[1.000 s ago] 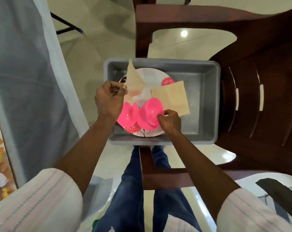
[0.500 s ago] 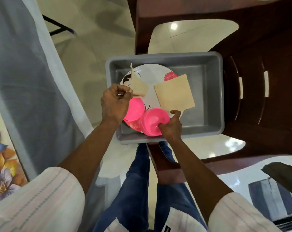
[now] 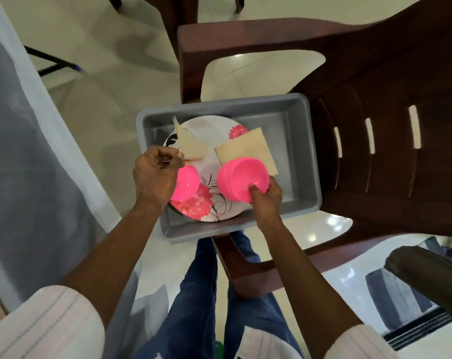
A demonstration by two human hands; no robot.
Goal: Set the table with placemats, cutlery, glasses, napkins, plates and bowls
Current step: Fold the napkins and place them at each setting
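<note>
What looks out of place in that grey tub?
Nothing spilled or broken. The right hand holds one pink bowl tipped on its side, and a beige napkin lies crooked, half on the flowered plate, half off it.

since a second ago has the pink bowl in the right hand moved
Yes: the pink bowl in the right hand has shifted right across the grey tray, away from the other pink bowl it touched.

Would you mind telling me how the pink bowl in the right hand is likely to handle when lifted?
The pink bowl is probably light: the right hand holds it tilted by its rim alone. It looks like glossy plastic, so likely stiff, not fragile, perhaps a bit slippery. Being round, it may roll if set down on its side.
</note>
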